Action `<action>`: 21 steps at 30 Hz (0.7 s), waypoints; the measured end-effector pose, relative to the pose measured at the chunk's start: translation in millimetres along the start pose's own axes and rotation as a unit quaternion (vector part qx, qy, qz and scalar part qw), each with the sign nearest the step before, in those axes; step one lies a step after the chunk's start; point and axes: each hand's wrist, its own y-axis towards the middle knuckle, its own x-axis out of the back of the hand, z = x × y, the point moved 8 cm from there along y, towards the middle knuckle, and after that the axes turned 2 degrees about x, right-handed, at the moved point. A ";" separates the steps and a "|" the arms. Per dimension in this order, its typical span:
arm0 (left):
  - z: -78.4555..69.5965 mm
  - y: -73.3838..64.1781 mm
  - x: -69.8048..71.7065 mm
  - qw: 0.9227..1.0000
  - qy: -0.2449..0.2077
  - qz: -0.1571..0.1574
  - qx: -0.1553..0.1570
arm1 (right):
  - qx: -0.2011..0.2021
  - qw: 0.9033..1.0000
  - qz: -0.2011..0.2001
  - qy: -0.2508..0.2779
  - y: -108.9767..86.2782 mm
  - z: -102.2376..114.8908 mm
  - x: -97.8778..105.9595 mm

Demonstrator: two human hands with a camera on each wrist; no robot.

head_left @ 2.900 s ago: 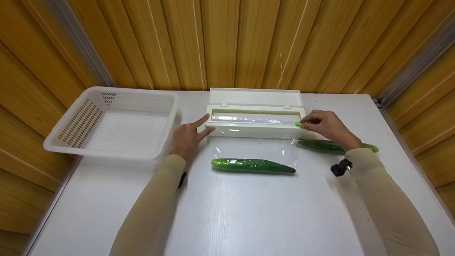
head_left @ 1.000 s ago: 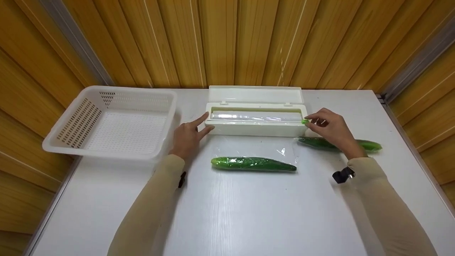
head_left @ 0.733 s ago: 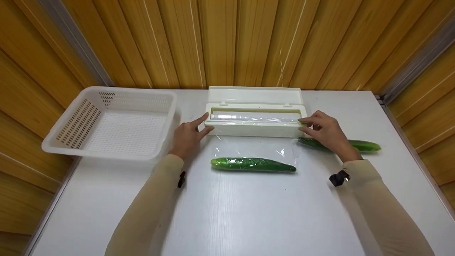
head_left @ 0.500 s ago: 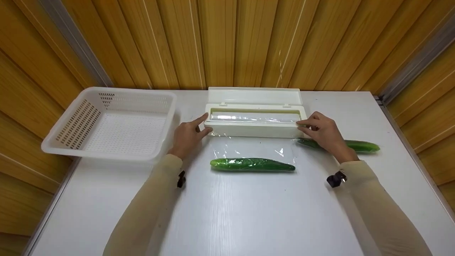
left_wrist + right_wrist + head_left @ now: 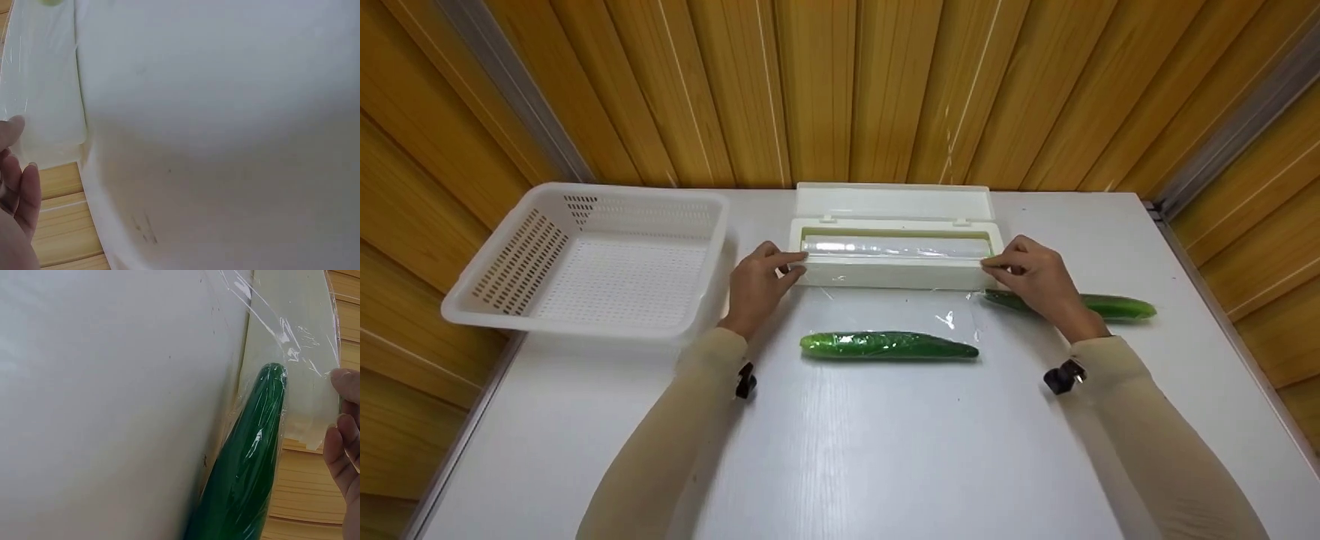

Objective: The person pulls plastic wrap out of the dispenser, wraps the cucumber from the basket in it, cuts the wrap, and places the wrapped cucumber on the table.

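A white cling film box [image 5: 892,275] stands at the back of the table, its lid [image 5: 892,201] raised and a roll [image 5: 877,246] inside. Clear cling film [image 5: 937,315] hangs over its front and reaches a cucumber [image 5: 885,346] lying in front. My left hand [image 5: 756,289] pinches the film at the box's front left corner, thumb low on the front face. At the front right corner my right hand [image 5: 1035,277] pinches the film beside a bit of green slider [image 5: 991,259]. A second, film-wrapped cucumber [image 5: 1121,307] lies partly hidden behind the right wrist; its dark end [image 5: 247,455] fills the right wrist view.
A white perforated basket [image 5: 585,326] stands at the left of the white table [image 5: 877,450]. Wood-look panels [image 5: 885,90] rise behind the table's back edge, close behind the raised lid.
The right hand slid the green slider to the box's right end, then shifted a little left onto the front corner. The left index finger moved from the box's side to its front edge.
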 end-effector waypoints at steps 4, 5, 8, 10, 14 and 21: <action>-3.7 -1.2 2.1 0.999 -0.012 -0.024 -0.023 | 0.002 1.000 -0.002 -0.013 0.7 1.9 -1.4; -4.1 -1.3 2.5 0.999 -0.016 -0.027 -0.024 | 0.002 1.000 -0.001 -0.016 0.9 2.7 -1.9; -3.1 -1.5 2.6 0.999 -0.031 -0.023 -0.017 | 0.008 1.000 -0.001 -0.019 1.3 4.6 -2.8; -1.2 -1.6 1.6 0.999 -0.044 -0.012 -0.004 | 0.009 1.000 -0.002 -0.021 1.6 5.2 -3.0; 4.5 -3.3 -1.4 0.996 -0.076 0.019 0.031 | -0.003 1.000 0.003 -0.021 1.2 3.4 -3.9; 7.0 -4.8 -0.9 0.986 -0.133 0.052 0.090 | -0.016 1.000 0.009 -0.009 -0.5 4.6 -4.6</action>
